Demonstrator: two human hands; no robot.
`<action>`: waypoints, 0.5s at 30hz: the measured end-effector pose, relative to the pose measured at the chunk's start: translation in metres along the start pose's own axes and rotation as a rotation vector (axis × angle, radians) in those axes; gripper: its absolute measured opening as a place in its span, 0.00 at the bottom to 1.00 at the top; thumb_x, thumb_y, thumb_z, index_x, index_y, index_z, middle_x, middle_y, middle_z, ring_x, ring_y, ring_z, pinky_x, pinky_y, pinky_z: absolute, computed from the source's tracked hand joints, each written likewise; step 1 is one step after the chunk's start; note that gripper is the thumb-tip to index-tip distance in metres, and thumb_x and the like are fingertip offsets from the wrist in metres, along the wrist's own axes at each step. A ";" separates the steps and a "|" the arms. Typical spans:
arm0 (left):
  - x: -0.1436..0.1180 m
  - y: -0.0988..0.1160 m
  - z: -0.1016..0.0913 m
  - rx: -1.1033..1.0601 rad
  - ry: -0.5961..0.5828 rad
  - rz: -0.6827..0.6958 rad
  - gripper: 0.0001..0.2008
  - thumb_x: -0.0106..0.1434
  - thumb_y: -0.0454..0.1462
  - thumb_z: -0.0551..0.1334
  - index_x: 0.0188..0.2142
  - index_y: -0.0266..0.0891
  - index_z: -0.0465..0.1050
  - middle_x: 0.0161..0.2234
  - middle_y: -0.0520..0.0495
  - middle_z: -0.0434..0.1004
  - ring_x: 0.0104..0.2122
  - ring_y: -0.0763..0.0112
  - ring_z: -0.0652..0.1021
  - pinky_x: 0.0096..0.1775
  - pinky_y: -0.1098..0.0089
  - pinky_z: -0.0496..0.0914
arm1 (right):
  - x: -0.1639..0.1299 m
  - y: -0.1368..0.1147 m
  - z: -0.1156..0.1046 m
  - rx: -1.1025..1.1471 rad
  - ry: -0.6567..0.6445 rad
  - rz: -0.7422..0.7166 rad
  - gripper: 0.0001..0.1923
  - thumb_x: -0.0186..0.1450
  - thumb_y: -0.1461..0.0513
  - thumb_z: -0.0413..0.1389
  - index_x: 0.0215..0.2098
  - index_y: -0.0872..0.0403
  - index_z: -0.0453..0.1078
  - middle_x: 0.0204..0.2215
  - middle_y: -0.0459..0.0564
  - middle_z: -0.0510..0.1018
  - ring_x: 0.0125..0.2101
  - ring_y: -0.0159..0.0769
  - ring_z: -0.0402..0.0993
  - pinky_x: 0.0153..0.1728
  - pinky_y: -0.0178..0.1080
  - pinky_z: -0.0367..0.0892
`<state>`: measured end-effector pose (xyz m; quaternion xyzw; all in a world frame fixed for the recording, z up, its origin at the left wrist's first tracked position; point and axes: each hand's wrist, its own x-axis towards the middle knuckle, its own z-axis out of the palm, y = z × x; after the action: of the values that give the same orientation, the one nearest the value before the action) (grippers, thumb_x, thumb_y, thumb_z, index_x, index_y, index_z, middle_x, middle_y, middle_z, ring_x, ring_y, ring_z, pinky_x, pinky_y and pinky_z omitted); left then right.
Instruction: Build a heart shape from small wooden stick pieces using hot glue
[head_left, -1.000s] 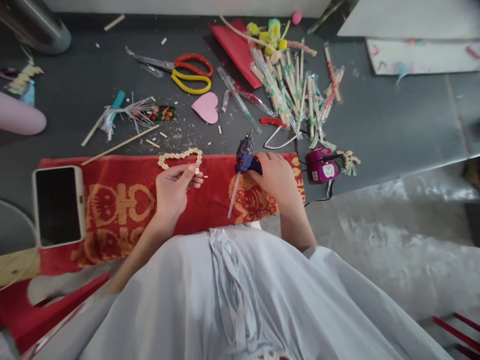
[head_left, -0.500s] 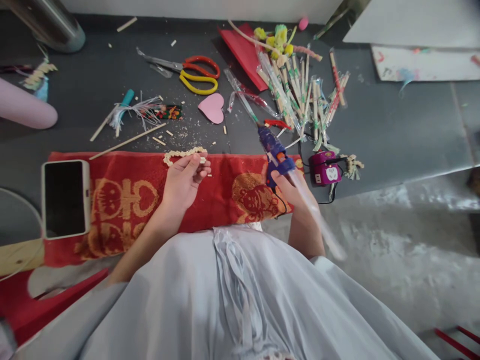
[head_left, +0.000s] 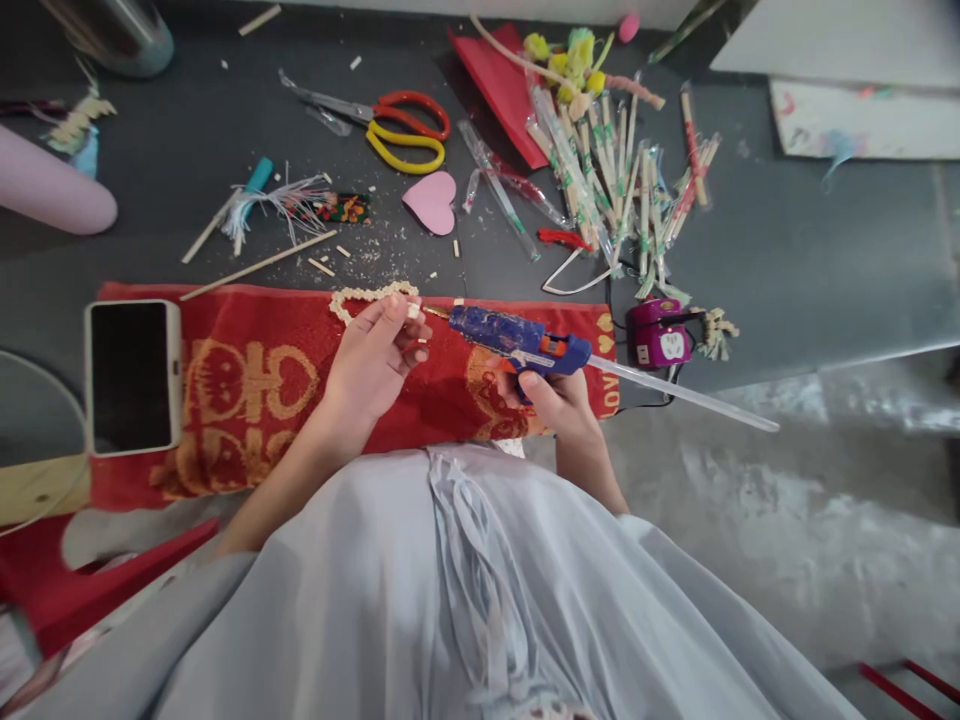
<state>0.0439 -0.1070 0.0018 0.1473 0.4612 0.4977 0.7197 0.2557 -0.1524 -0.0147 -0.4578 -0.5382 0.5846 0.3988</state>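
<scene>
Nearest, pale grey clothing (head_left: pixel 480 600) across the lap. Above it, right hand (head_left: pixel 559 400) closed around the grip of a blue glue gun (head_left: pixel 517 340), nozzle pointing left, clear glue stick (head_left: pixel 682 395) jutting right. Left hand (head_left: pixel 371 360) pinching a small wood piece (head_left: pixel 412 311) just beside the nozzle, over a red towel (head_left: pixel 247 390). On the towel: a phone (head_left: pixel 133 375), a beaded loop (head_left: pixel 367 295). Farther off: pink heart (head_left: pixel 431 200), scissors (head_left: pixel 397 125), wrapped sticks (head_left: pixel 615 170).
</scene>
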 end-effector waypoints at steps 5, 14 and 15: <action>-0.002 -0.001 0.001 -0.034 -0.012 0.007 0.10 0.62 0.41 0.71 0.31 0.37 0.74 0.24 0.56 0.71 0.24 0.82 0.73 0.28 0.80 0.68 | 0.000 0.000 0.003 0.032 -0.004 -0.024 0.22 0.66 0.42 0.56 0.36 0.52 0.74 0.24 0.45 0.76 0.18 0.26 0.66 0.21 0.34 0.64; -0.007 -0.002 0.005 -0.031 -0.001 0.001 0.11 0.64 0.37 0.69 0.27 0.37 0.71 0.22 0.56 0.67 0.23 0.83 0.71 0.27 0.80 0.67 | -0.004 0.001 0.002 -0.033 0.027 0.029 0.22 0.67 0.42 0.55 0.33 0.51 0.73 0.25 0.45 0.77 0.20 0.28 0.68 0.22 0.34 0.66; -0.007 -0.002 0.005 -0.030 0.000 0.000 0.12 0.64 0.37 0.69 0.27 0.37 0.71 0.22 0.55 0.67 0.23 0.83 0.71 0.27 0.80 0.66 | -0.005 0.002 0.001 -0.048 0.035 0.039 0.23 0.66 0.41 0.55 0.32 0.51 0.72 0.25 0.45 0.77 0.20 0.29 0.69 0.23 0.35 0.67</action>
<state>0.0487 -0.1129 0.0066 0.1365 0.4536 0.5044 0.7219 0.2555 -0.1573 -0.0157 -0.4876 -0.5360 0.5712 0.3856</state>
